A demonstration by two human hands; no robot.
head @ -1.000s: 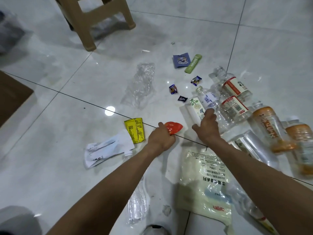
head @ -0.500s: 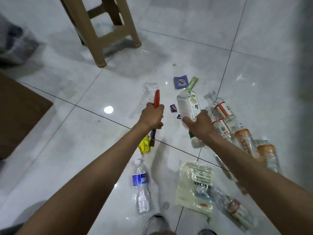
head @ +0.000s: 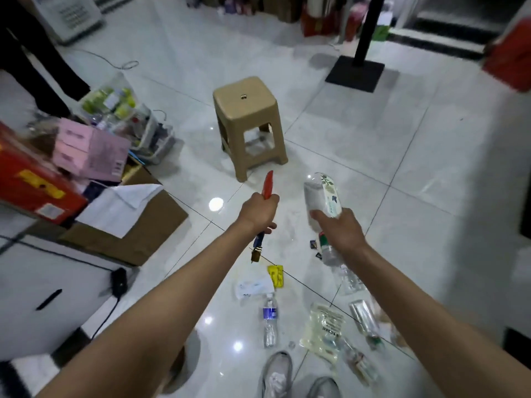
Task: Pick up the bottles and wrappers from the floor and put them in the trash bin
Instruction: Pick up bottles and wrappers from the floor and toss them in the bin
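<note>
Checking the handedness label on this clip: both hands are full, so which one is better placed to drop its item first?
Probably left. No trash bin is clearly in view, but the boxes and clutter lie on the left, nearest the left hand gripping the red wrapper. The right hand holds the bottle farther away.

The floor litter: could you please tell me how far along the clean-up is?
Nothing looks binned; no trash bin is identifiable. In hand: left hand grips a red wrapper, right hand a clear bottle. Left on the floor: blue-label bottle, yellow wrapper, white bag.
</note>
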